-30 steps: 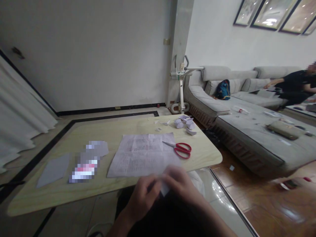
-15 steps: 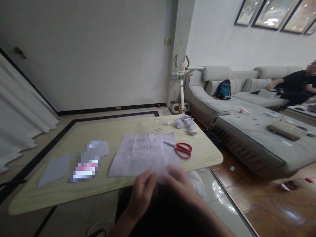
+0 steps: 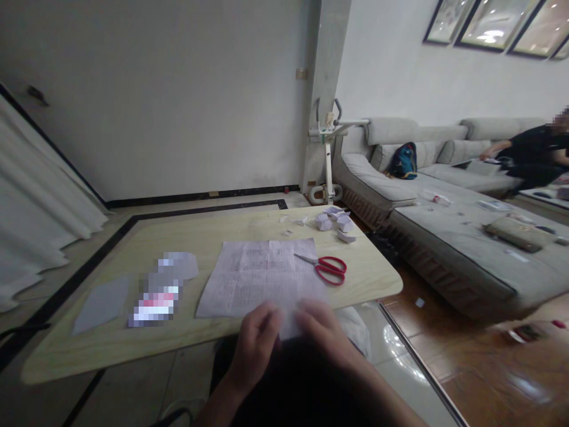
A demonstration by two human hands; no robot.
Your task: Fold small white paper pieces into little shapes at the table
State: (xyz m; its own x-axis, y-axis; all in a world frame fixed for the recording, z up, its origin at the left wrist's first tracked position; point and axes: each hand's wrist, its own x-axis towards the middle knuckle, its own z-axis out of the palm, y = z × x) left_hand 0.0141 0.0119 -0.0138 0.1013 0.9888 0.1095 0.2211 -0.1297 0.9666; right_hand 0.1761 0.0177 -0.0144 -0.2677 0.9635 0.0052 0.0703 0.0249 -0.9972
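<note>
At the table's near edge, a small piece of white paper (image 3: 290, 325) lies between my two hands, its outline blurred. My left hand (image 3: 258, 335) is closed on the paper's left side, fingers curled and thumb on top. My right hand (image 3: 323, 329), smeared by motion, is closed at its right side. Just beyond them lies a creased printed sheet (image 3: 253, 276). Scissors (image 3: 331, 270) with red handles rest on the sheet's right edge, blades pointing left.
Folded paper pieces (image 3: 335, 222) and scraps (image 3: 288, 232) lie at the table's far right. On the left are a plain paper (image 3: 101, 302) and a pixelated item (image 3: 157, 302). A grey sofa (image 3: 466, 243) stands to the right, with a person (image 3: 536, 154) seated there.
My hands have spread slightly apart, so more of the white paper shows between them. The view has shifted slightly; the scissors and sheets stay in place.
</note>
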